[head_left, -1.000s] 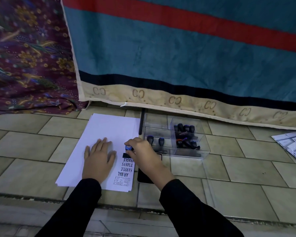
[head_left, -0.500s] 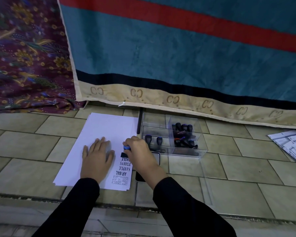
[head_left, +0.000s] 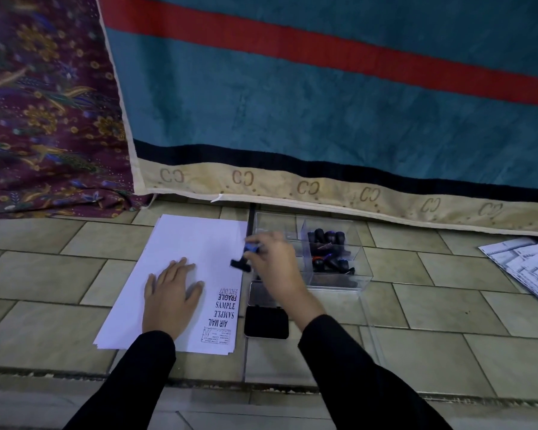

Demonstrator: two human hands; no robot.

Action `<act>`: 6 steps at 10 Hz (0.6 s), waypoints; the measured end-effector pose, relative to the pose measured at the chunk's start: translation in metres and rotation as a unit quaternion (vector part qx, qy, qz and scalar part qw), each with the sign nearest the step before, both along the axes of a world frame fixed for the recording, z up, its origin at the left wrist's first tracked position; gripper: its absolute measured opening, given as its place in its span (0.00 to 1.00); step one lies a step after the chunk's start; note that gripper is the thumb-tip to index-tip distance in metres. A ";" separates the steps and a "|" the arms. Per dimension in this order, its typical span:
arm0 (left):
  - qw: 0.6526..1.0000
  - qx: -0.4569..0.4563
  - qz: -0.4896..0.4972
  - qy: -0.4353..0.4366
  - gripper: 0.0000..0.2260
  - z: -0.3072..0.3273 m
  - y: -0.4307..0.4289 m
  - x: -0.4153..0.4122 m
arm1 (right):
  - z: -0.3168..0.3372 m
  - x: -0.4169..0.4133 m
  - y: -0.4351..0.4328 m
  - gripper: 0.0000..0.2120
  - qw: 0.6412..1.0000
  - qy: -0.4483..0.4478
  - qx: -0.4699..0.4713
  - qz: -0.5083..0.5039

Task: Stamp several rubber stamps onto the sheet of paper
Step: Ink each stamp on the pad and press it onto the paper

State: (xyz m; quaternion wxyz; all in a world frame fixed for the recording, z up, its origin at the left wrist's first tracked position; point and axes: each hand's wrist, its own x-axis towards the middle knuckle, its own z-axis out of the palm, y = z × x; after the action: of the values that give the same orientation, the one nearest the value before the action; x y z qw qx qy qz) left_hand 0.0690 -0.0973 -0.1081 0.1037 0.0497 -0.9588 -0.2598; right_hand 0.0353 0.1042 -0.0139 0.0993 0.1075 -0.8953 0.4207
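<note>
Rubber stamp [head_left: 244,258], with a blue handle and a black base, pinched by the fingertips of the right hand [head_left: 274,262] and held clear of the sheet of paper [head_left: 193,243], above its right edge and just beside the clear compartment box [head_left: 359,243]; the stamp is blurred, so its face cannot be read. The left hand [head_left: 168,296] lies flat with straight fingers on the middle of the sheet, pinning it to the tiled floor [head_left: 44,274]. A column of imprints [head_left: 225,305] runs along the sheet's right edge, reading FAX OUT, FRAGILE, SAMPLE, SAMPLE and AIR MAIL, with a small boxed form nearest the person; the rest of the sheet is blank. An open ink pad [head_left: 266,322] sits just beside the sheet's near right corner, and further stamps [head_left: 326,237] stand in the box's right-hand compartments. The step is judged to be an exchange of stamps. To do it well, the used stamp is best set down apart from the unused ones, the next one inked evenly, placed just beyond FAX OUT, then pressed and lifted vertically to avoid smearing. Behind lie a teal blanket [head_left: 323,103] and a patterned cloth [head_left: 44,103]; printed sheets [head_left: 522,265] rest at the floor's right edge.
</note>
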 end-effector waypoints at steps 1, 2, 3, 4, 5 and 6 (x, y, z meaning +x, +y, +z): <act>1.000 -0.005 0.003 0.002 0.18 0.000 0.001 0.000 | 0.013 -0.011 0.027 0.13 0.999 0.021 -0.007 -0.047; 1.000 -0.008 0.007 0.000 0.18 -0.001 0.001 -0.001 | 0.018 -0.023 0.054 0.13 0.996 0.018 0.013 -0.084; 1.000 -0.008 0.006 0.000 0.18 -0.001 0.001 -0.001 | 0.008 -0.031 0.063 0.10 0.993 -0.034 0.048 -0.100; 1.000 -0.012 0.005 -0.002 0.18 -0.001 0.001 -0.001 | 0.000 -0.036 0.063 0.07 0.992 -0.062 0.081 -0.081; 1.000 -0.011 0.003 0.000 0.18 0.000 0.001 -0.001 | -0.005 -0.040 0.059 0.07 0.987 -0.103 0.111 -0.059; 1.000 -0.013 0.002 0.001 0.18 0.000 0.002 0.000 | -0.008 -0.042 0.057 0.06 0.984 -0.114 0.124 -0.052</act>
State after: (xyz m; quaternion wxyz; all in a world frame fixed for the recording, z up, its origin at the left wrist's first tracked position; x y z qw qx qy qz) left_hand 0.0686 -0.0955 -0.1076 0.1056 0.0504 -0.9619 -0.2472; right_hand -0.0062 0.1616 -0.0220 0.0039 0.0236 -0.9503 0.3104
